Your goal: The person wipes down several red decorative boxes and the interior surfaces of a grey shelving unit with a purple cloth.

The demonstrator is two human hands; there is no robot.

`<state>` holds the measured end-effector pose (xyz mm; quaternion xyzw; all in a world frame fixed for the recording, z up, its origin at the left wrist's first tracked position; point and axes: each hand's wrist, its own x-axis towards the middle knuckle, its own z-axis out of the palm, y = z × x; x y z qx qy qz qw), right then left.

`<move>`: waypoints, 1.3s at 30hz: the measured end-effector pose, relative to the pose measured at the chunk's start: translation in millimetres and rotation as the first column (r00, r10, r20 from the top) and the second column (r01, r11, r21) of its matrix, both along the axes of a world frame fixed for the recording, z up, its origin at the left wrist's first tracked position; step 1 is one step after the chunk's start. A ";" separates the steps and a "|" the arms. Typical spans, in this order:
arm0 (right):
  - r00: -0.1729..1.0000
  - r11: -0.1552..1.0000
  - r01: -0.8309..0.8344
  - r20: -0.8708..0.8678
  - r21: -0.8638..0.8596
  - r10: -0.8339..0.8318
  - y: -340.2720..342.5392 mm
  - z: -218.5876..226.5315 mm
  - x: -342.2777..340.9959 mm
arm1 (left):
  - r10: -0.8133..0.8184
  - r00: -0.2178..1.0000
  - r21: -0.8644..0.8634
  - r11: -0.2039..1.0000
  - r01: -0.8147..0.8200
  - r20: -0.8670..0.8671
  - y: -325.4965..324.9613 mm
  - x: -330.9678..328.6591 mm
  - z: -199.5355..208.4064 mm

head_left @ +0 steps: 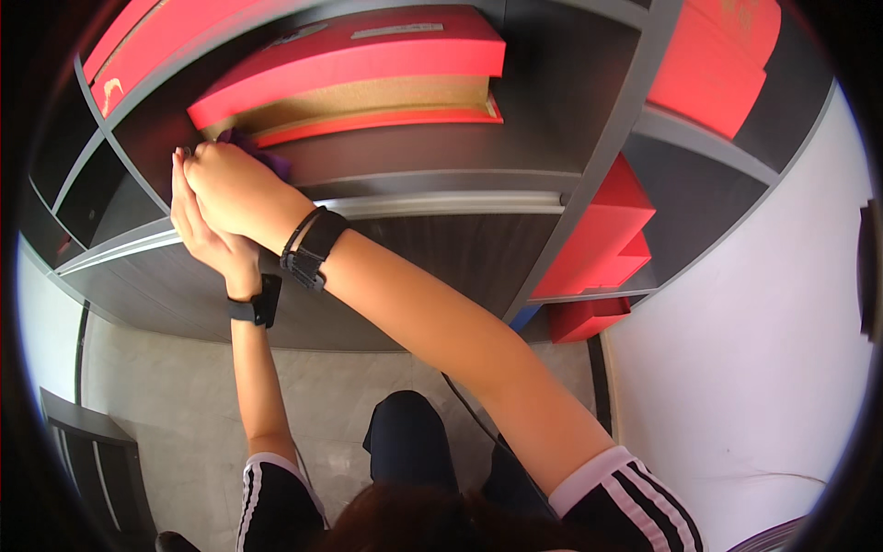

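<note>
At the left end of an open shelf, my two hands are close together and overlap. My right hand (236, 184) is closed, its fingers curled round a purple cloth (270, 163) that shows behind its wrist. Most of the cloth is hidden by the hand. Against the right hand's near side lies my left hand (204, 235), its fingers stretched upward and holding nothing I can see. Just beyond the hands, a long red box (368, 66) with a gold inside rests on the shelf (414, 156), its lid part raised over the base.
More red boxes stand in the compartments at the right (598, 235) and upper right (713, 64), and another red box (166, 41) is at the upper left. A dark cabinet front (432, 267) lies below the shelf. A cable (464, 400) runs near my knee.
</note>
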<state>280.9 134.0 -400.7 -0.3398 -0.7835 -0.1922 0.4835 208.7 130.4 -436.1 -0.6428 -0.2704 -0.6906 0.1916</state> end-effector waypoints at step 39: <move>0.846 0.832 0.531 -0.037 0.162 -0.532 -209.9 -70.0 181.3 | -0.365 0.694 -0.042 0.899 0.435 -0.620 -121.1 105.6 -42.5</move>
